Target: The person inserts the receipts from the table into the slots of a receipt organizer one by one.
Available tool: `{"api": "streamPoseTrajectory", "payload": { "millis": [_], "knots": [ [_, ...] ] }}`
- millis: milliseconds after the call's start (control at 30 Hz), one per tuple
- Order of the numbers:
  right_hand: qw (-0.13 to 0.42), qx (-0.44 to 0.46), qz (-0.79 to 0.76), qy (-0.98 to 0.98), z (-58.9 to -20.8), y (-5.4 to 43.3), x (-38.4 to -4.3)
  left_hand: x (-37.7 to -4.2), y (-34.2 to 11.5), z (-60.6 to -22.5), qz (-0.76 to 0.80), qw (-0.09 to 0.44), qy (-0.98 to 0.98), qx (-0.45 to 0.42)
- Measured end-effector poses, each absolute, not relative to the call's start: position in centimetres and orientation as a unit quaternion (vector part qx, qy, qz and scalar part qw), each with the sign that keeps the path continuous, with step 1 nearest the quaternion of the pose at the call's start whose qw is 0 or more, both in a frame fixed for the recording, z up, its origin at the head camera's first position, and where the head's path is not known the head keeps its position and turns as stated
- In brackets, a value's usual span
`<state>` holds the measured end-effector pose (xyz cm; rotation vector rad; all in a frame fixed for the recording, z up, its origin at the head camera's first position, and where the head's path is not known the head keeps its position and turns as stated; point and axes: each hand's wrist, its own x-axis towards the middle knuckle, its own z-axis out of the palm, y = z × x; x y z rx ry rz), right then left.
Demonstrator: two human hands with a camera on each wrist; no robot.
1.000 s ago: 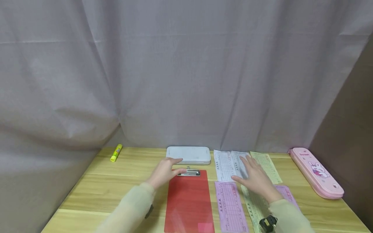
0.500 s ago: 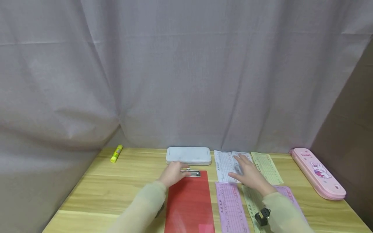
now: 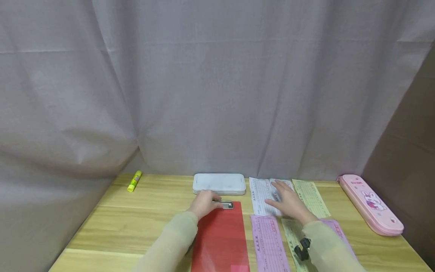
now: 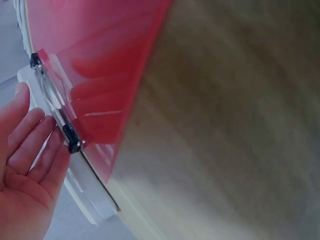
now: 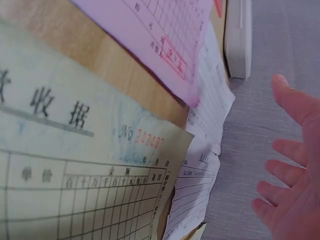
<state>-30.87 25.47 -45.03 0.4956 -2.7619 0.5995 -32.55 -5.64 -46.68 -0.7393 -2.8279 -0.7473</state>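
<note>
A translucent red clipboard [image 3: 219, 238] lies on the wooden table, its metal clip [image 3: 227, 204] at the far end. Over the left part of that clip is my left hand [image 3: 202, 204]. In the left wrist view its loosely bent fingers reach just past the clip, the thumb apart from them. My right hand [image 3: 289, 202] spreads over the white receipt slips [image 3: 261, 194], partly hiding one of them. Its fingers and thumb stand apart with nothing between them in the right wrist view. Nearer lie a purple slip [image 3: 268, 241] and a pale green slip [image 5: 100, 150], the latter partly under the right forearm.
A flat white case [image 3: 219, 183] lies behind the clipboard. A yellow glue stick [image 3: 134, 181] is at the back left, a pink pencil case [image 3: 372, 204] along the right side. A yellowish slip [image 3: 310, 196] lies right of the white ones. Grey curtain [image 3: 217, 94] hangs behind the table.
My left hand has moved right and come down to the clip, its fingers bending more. My right hand has shifted slightly left over the white slips. The clipboard and slips stay put.
</note>
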Motion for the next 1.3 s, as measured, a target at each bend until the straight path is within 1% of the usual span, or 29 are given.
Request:
{"api": "streamPoseTrajectory", "payload": {
  "millis": [133, 233, 433, 567, 633, 867, 933, 1033, 1200, 1300],
  "knots": [
    [0.133, 0.167, 0.207, -0.955, -45.4, 25.3, -31.5, -32.8, -5.6, -47.3, -0.240, 0.074, -0.936, -0.245],
    [0.129, 0.164, 0.210, -0.955, -45.5, 25.1, -31.9, -33.0, -5.4, -47.5, -0.243, 0.069, -0.937, -0.240],
    [0.079, 0.133, 0.280, -0.948, -45.3, 24.4, -32.5, -33.1, -4.9, -47.5, -0.270, 0.052, -0.933, -0.230],
    [0.067, 0.120, 0.306, -0.942, -45.0, 24.1, -33.4, -33.4, -4.8, -47.4, -0.282, 0.045, -0.929, -0.237],
    [0.068, 0.116, 0.301, -0.944, -44.9, 24.1, -33.9, -33.6, -4.9, -47.5, -0.281, 0.045, -0.928, -0.243],
    [0.085, 0.094, 0.274, -0.953, -45.6, 24.1, -35.2, -33.7, -5.1, -48.2, -0.276, 0.021, -0.928, -0.248],
    [0.083, 0.088, 0.274, -0.954, -46.0, 24.0, -35.6, -33.7, -5.2, -48.3, -0.277, 0.024, -0.927, -0.251],
    [0.091, 0.096, 0.268, -0.954, -46.5, 23.8, -36.3, -33.7, -5.3, -48.4, -0.278, 0.028, -0.927, -0.251],
    [0.125, 0.124, 0.244, -0.954, -46.8, 23.4, -37.9, -33.9, -5.3, -48.1, -0.272, 0.025, -0.929, -0.251],
    [0.127, 0.129, 0.233, -0.956, -46.7, 23.0, -38.5, -34.0, -5.1, -48.1, -0.265, 0.033, -0.930, -0.252]
  ]
}}
